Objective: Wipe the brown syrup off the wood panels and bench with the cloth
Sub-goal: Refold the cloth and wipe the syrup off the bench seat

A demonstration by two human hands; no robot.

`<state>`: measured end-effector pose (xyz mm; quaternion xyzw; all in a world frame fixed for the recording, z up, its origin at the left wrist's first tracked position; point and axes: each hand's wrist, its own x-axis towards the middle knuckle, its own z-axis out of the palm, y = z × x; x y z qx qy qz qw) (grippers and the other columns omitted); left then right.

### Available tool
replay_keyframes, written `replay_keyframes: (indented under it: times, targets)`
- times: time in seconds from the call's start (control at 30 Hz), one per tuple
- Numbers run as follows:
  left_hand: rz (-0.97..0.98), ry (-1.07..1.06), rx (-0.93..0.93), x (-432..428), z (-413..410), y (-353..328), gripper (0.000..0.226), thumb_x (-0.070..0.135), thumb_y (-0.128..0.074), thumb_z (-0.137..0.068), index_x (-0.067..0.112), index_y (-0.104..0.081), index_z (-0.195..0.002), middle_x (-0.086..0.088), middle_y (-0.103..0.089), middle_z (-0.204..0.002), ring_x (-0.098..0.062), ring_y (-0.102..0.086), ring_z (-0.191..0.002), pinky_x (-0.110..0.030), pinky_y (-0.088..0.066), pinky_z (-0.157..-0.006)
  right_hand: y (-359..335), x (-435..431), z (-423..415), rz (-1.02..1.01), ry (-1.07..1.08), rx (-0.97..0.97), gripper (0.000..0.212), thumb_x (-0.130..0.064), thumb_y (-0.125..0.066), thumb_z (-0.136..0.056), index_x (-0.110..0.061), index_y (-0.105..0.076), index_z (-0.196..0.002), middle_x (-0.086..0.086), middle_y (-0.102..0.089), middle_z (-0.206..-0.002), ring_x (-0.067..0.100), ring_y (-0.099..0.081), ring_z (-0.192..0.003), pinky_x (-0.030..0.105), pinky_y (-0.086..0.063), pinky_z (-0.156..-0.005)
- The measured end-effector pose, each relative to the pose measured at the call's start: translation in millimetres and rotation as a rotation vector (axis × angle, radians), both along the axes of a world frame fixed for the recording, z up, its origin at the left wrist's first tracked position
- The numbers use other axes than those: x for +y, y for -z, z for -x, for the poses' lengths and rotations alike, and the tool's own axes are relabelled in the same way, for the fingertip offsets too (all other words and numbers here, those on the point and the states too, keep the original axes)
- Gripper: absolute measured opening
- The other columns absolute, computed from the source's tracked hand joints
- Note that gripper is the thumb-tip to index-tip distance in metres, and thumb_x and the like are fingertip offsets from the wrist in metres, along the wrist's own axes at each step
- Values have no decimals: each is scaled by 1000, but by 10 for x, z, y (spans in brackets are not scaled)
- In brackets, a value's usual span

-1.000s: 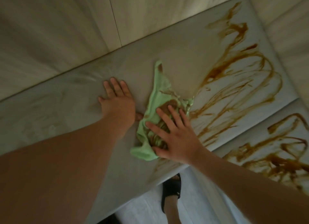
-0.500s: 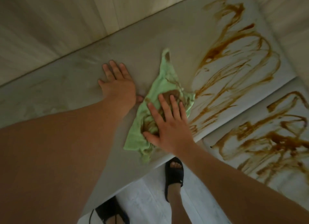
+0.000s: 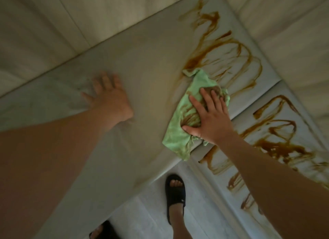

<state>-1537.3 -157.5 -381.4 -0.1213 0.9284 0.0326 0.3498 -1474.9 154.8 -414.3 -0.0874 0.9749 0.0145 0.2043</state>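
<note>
Right hand, fingers spread flat, pressed green cloth onto desk, centre-right of frame, at edge of brown syrup loops. Left hand lay flat, released, centre-left. Risk: syrup-soaked cloth likely smearing rather than lifting.

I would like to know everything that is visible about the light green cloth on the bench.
The light green cloth looks like soft, thin fabric, crumpled and partly folded, with brown syrup stains soaked into its middle. It lies on the pale bench panel, at the edge of the brown syrup streaks. Its lower corner hangs a little over the panel's front edge. The right hand presses on it with flat, spread fingers.
</note>
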Motion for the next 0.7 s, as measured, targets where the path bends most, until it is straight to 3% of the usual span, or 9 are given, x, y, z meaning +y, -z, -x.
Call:
replay_keyframes:
  times: [0.17, 0.33, 0.4, 0.5, 0.57, 0.63, 0.7]
  targets:
    - [-148, 93, 9, 484, 310, -175, 115, 45, -73, -89, 21, 12, -163, -5, 17, -171, -40, 16, -156, -76, -16, -116, -62, 181, 459, -9, 302, -44, 111, -102, -27, -71, -50, 20, -157, -5, 24, -170, 33, 14, -158, 56, 2, -127]
    - [-118, 133, -43, 645, 617, -157, 139, 59, -84, -75, 23, 18, -161, -6, 27, -168, -43, 19, -154, -80, -19, -112, -73, -37, 1189, 26, 735, -130, 113, -97, -26, -78, -38, 26, -159, 9, 29, -168, 44, 19, -155, 64, 5, -123]
    - [-95, 149, -45, 698, 673, -131, 147, 60, -88, -68, 24, 21, -161, -7, 28, -168, -43, 19, -155, -80, -19, -112, -38, -451, 1365, 63, 670, -123, 109, -92, -27, -84, -34, 26, -159, 15, 31, -167, 46, 25, -153, 67, 12, -119]
    - [-43, 195, -42, 807, 763, -129, 157, 56, -92, -64, 25, 30, -157, -7, 27, -168, -43, 17, -155, -80, -19, -112, 40, -830, 1388, 147, 131, -39, 98, -90, -32, -84, -47, 10, -161, 3, 22, -171, 39, 24, -155, 66, 14, -121]
    - [-10, 241, -51, 865, 866, -132, 163, 56, -95, -59, 27, 34, -155, -8, 27, -168, -47, 16, -154, -81, -18, -112, 50, -662, 1422, 157, -23, 22, 93, -93, -33, -81, -56, 1, -159, -5, 11, -173, 34, 15, -158, 61, 7, -124]
    - [25, 298, -73, 890, 966, -120, 170, 58, -97, -50, 27, 33, -155, -10, 28, -167, -51, 15, -153, -83, -21, -109, 62, -317, 1444, 128, 90, 47, 95, -97, -30, -77, -57, -2, -159, -6, 6, -173, 33, 11, -158, 61, 7, -124]
    - [36, 337, -94, 933, 1048, -56, 174, 57, -99, -44, 25, 31, -156, -13, 31, -166, -55, 13, -151, -83, -27, -105, 49, 106, 1422, 75, 358, 43, 99, -100, -23, -74, -56, 4, -159, -4, 11, -173, 34, 15, -158, 62, 8, -124]
